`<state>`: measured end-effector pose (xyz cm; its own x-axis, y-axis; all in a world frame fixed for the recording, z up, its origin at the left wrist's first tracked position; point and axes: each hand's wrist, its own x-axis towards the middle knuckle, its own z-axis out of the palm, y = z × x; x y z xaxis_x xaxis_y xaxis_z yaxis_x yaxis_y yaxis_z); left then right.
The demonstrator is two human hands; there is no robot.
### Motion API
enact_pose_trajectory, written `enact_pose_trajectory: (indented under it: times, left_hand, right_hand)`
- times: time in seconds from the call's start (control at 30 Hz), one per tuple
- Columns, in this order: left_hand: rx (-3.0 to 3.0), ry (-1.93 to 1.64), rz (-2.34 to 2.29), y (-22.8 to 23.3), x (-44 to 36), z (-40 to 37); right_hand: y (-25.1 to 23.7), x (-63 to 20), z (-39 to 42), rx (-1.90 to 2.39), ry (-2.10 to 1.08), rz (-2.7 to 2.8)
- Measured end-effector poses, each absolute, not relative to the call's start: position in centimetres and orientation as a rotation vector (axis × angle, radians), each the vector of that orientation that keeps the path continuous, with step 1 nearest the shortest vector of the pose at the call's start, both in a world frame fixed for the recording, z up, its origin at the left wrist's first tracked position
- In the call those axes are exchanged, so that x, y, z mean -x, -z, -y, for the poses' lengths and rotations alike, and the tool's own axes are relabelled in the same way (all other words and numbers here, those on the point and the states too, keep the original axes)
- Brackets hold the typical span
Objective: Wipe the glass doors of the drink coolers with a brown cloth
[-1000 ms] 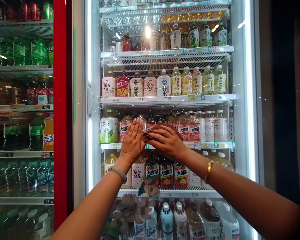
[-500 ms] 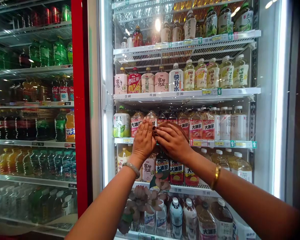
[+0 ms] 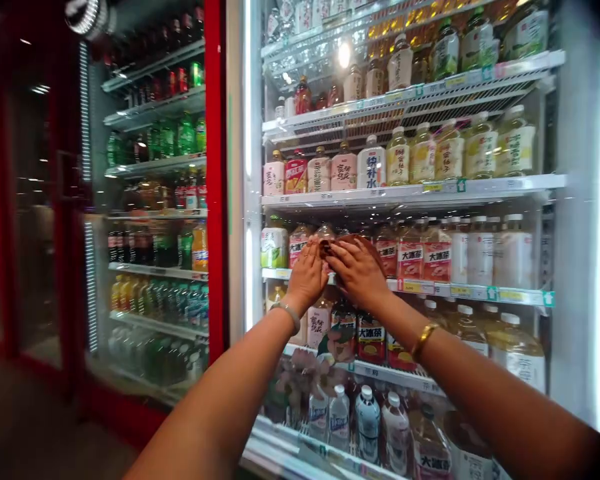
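Right grip (image 3: 361,272) spreads unclenched over brown cloth (image 3: 377,253); left grip (image 3: 308,273) lies flat, uncurled, beside it.

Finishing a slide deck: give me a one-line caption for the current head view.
Left hand and right hand side by side before a lit drinks cooler, a brown cloth under the right.

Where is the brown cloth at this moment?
In the head view, the brown cloth is just right of the middle, under the person's right hand and beside the left hand, before the pink-labelled bottles.
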<state>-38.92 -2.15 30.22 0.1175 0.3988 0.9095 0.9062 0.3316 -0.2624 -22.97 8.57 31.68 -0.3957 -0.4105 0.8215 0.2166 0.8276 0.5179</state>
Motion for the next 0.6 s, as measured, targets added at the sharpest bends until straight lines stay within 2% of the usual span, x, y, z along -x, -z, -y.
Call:
enact_pose_trajectory:
  times: [0.13,0.37,0.5,0.6]
  left_hand:
    - [1.217,0.428,1.69,-31.0,36.0,3.6]
    - [1.135,0.313,1.928,-31.7,32.9,4.1]
    - [1.164,0.33,1.896,-31.0,33.4,4.6]
    - [1.219,0.365,1.827,-31.2,35.3,5.1]
  right_hand:
    - [-29.0,20.1,-10.6,-0.251,0.674,1.94]
    - [-28.6,17.5,-12.9,-0.142,0.624,1.958]
    - [-26.8,18.8,-11.2,-0.105,0.67,1.875]
    - [-27.7,21.9,-9.3,-0.279,0.766,1.863]
